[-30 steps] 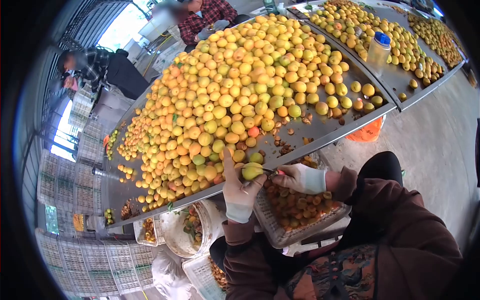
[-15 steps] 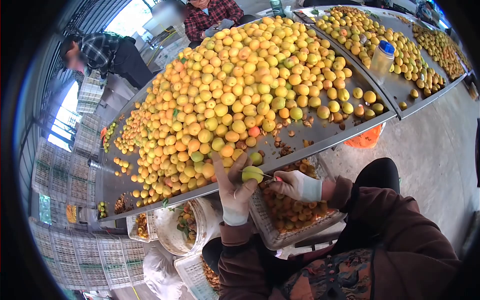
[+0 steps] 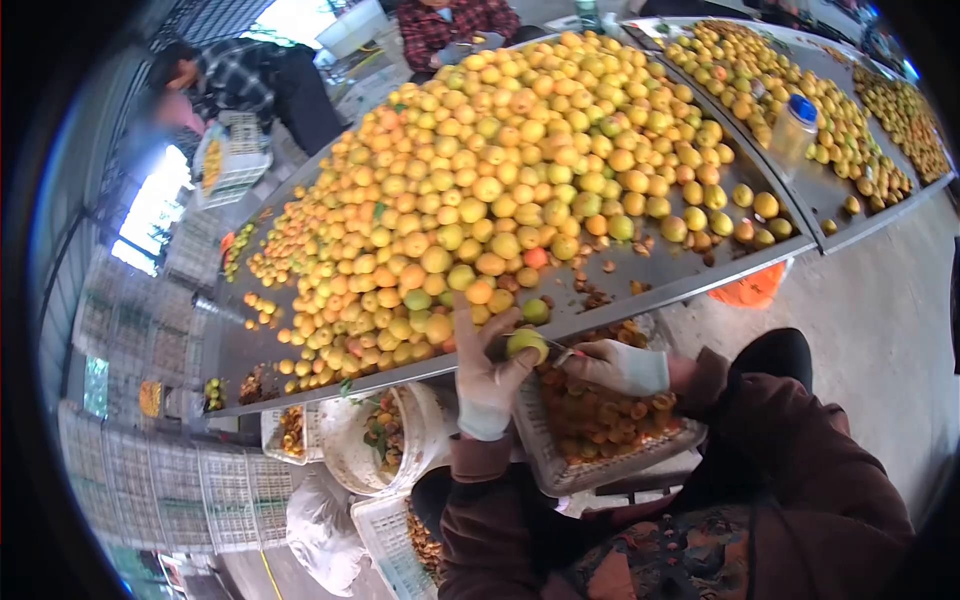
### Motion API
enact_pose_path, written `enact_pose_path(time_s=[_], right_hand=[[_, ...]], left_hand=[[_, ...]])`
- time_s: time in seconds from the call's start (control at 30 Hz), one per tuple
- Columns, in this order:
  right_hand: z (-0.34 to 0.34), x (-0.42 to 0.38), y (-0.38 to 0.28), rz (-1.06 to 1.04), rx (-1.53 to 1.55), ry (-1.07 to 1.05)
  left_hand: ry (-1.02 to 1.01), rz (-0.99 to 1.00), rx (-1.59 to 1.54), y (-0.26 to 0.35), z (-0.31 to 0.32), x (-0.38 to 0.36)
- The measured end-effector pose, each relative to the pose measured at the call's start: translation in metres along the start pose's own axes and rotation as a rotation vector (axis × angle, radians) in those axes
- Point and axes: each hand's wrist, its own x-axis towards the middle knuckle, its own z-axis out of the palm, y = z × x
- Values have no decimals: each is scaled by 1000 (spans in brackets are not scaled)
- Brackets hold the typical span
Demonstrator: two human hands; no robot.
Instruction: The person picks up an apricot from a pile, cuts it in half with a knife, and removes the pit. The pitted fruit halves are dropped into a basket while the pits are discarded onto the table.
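Note:
My gloved left hand (image 3: 484, 382) holds a yellow-green apricot (image 3: 527, 346) between thumb and fingers, its index finger stretched toward the pile. My gloved right hand (image 3: 622, 368) is wrapped around a small knife (image 3: 562, 349), whose thin blade reaches the apricot's side. Both hands are at the near edge of a metal table (image 3: 660, 290) heaped with apricots (image 3: 470, 190). Below them, a plastic crate (image 3: 553, 484) holds cut apricots (image 3: 610, 425). Another greenish apricot (image 3: 536, 310) lies on the table just beyond the held one.
A white bucket (image 3: 338, 462) with leaves and fruit scraps stands left of the crate, beside another crate (image 3: 378, 530). A blue-capped jar (image 3: 794, 135) stands on the neighbouring table. One person (image 3: 250, 85) bends over a crate (image 3: 245, 150) at far left; another (image 3: 455, 35) sits across the table.
The view has shifted, so the table and hands appear slightly further right. At far left, the person's crate now shows yellow contents. My hands keep hold of the apricot and knife.

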Motion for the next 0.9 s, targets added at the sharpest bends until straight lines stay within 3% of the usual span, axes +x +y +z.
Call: enact_pose_path(time_s=[0.07,0.13,0.2,0.27,0.4,0.47,0.53,0.6,0.67,0.7,0.73,0.8,0.83,0.9], right_hand=[[11,3,8,-50,77,32],[13,3,10,62,171,53],[9,1,6,21,91,58],[7,-1,-7,34,-25,38],[13,2,-3,-84,-152,158],[21,-3,-26,-57,191,221],[13,3,-29,-149,154,374],[5,9,-36,-339,43,584],[6,3,-63,-384,52,591],[8,17,-47,-552,-256,787],[14,20,-46,-467,-247,800],[15,23,-47,-282,-81,808],[16,26,-47,-282,-88,806],[17,33,-45,-369,-121,859]], left_hand=[[-9,-135,-259,-23,-4,3],[18,-196,-179,-17,-1,0],[32,-267,-119,-11,1,-1],[-19,-60,324,-4,-5,1],[-37,112,444,-9,-7,2],[117,80,-80,-26,6,4],[178,-246,-492,-12,14,0],[157,-264,-538,-26,27,1],[-5,-396,-801,-42,34,-1],[74,-437,-741,-32,48,-3],[370,-360,-816,-24,79,6],[387,-124,-108,-38,76,7],[391,-123,-114,-37,77,5],[353,-7,308,-29,78,2]])
